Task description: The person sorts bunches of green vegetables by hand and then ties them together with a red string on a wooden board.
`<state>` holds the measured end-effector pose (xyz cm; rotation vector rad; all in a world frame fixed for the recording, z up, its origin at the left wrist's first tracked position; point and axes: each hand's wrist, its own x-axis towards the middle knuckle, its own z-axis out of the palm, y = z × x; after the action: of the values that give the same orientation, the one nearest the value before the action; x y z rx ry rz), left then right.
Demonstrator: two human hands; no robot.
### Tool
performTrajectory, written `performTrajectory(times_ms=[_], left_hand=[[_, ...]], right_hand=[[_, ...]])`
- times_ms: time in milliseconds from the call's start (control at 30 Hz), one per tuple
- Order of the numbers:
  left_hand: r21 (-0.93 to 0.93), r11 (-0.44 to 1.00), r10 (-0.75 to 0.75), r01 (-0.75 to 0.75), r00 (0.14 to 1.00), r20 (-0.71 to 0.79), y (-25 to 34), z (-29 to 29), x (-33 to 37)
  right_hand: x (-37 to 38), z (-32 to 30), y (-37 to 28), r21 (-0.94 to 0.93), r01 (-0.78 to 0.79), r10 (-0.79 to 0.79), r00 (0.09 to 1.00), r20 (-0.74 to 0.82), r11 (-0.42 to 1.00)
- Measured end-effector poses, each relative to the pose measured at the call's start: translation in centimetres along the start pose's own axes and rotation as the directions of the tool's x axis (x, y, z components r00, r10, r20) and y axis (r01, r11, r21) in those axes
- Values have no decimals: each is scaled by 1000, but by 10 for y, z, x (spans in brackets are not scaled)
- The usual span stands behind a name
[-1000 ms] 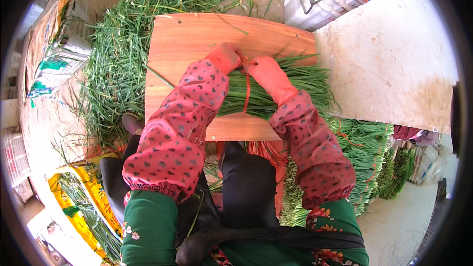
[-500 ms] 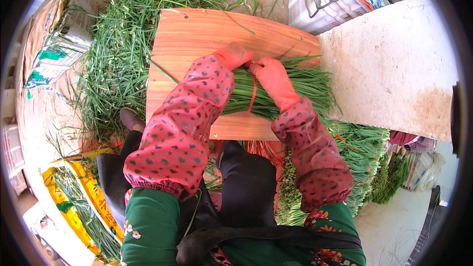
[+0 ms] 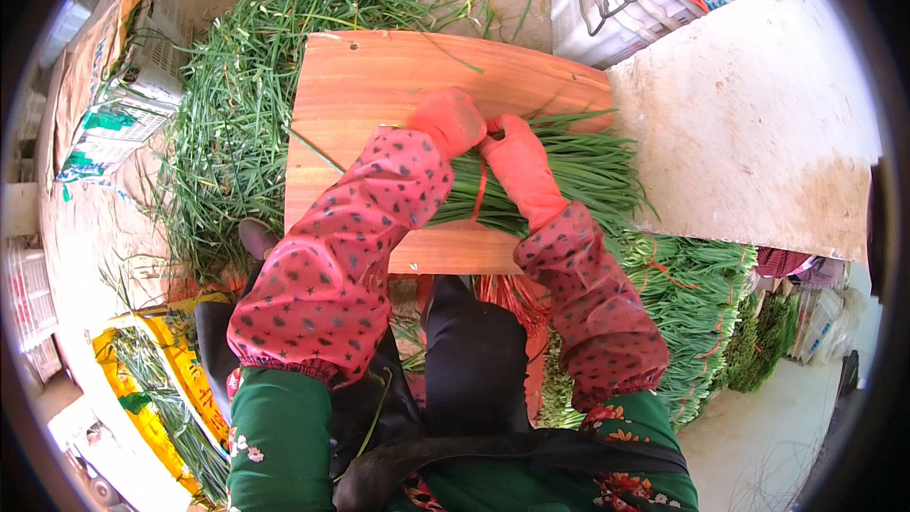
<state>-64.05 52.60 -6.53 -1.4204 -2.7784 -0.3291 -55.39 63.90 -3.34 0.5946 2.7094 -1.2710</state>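
A thick bunch of long green chives (image 3: 592, 169) lies across a wood-grain board (image 3: 365, 76). Around its middle runs a red tie (image 3: 481, 192), leading up to my fingers at the bunch's far side. My left hand (image 3: 449, 121), in an orange-red rubber glove, is closed in a fist there. Beside it my right hand (image 3: 523, 171), gloved alike, is closed too, with fingertips pinched against the left. Both grip the tie's upper part; its ends are hidden between the fingers. Spotted red sleeve covers hide part of the bunch's left side.
Loose chives (image 3: 237, 104) are heaped left of the board. Stacked tied bunches (image 3: 697, 313) stand at the lower right, below a white slab (image 3: 739, 123). Red ties (image 3: 512, 296) hang under the board's near edge. A white crate (image 3: 616, 0) and a yellow bag (image 3: 180, 360) are nearby.
My left fist has turned over slightly, its back now rounder and higher. The right hand stays pinched beside it. The whole view has shifted a little.
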Motion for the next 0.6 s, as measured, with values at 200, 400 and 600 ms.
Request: performTrajectory(times_ms=[200,400,600], left_hand=[[-90,960,-266,265,964,5,21,-20,1],[-414,770,-502,485,862,75,20,-69,-2],[123,986,-108,116,991,-74,49,-52,-62]], right_hand=[[10,0,12,82,100,-106,991,77,992],[12,-1,18,46,125,-128,989,72,991],[-1,-10,13,402,139,-162,987,23,905]])
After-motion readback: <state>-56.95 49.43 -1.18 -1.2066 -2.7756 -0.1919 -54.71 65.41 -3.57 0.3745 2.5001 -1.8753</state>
